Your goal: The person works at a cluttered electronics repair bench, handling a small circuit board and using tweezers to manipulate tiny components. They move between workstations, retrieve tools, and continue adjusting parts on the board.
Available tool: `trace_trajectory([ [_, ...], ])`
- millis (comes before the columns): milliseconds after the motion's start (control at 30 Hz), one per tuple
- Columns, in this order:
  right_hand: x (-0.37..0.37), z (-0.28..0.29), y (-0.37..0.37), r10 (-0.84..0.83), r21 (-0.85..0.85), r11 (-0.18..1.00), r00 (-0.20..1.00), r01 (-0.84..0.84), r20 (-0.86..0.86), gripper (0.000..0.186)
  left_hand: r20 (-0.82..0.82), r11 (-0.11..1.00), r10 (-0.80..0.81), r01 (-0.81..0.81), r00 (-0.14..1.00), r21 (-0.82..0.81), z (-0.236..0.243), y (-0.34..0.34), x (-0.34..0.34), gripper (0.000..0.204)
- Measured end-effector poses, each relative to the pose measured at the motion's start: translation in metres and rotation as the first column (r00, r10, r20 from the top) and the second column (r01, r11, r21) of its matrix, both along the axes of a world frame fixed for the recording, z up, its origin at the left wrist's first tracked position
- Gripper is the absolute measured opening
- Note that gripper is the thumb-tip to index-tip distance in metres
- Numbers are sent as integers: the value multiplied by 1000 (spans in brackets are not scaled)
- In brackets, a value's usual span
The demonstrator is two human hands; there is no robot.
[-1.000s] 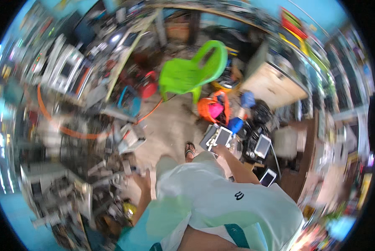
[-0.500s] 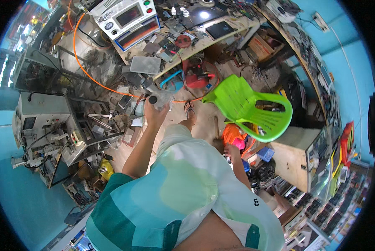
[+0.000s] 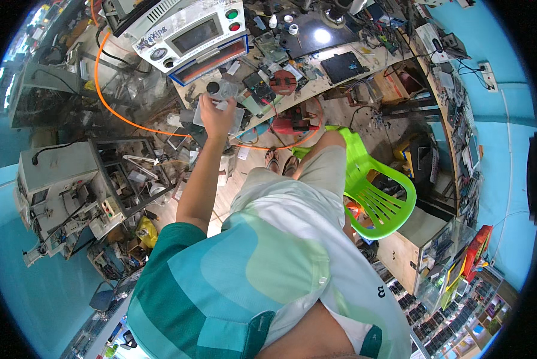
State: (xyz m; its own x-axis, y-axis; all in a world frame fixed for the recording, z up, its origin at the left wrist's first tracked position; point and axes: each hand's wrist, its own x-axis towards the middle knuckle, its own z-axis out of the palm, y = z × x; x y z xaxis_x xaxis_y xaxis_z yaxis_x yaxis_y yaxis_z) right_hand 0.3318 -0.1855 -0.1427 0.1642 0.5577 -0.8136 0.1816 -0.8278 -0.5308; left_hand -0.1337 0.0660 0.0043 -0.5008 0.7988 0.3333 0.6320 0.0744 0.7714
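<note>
At bench [image 3: 373, 64] left end: left hand [image 3: 218, 118] gripping bottle [image 3: 228, 91]

Bottle on far side of palm, thumb and fingers round it. Cap [image 3: 213, 87] left, body right; long axis looks left-right, tilt unclear. Tray [image 3: 237, 119] beneath hand, contact can't tell. White machine [image 3: 193, 33] farther off. Left hand nearer; right hand out of view, state can't tell.
</note>
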Motion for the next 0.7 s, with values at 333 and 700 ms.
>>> trace_trajectory([
  [333,-35,9,44,181,41,981,970,-190,161,65,17,998,-35,36,999,-48,-36,39,-13,55],
  [700,-1,1,27,236,-9,958,770,-286,593,70,200,986,-35,66,979,-151,-77,55,-23,51],
])
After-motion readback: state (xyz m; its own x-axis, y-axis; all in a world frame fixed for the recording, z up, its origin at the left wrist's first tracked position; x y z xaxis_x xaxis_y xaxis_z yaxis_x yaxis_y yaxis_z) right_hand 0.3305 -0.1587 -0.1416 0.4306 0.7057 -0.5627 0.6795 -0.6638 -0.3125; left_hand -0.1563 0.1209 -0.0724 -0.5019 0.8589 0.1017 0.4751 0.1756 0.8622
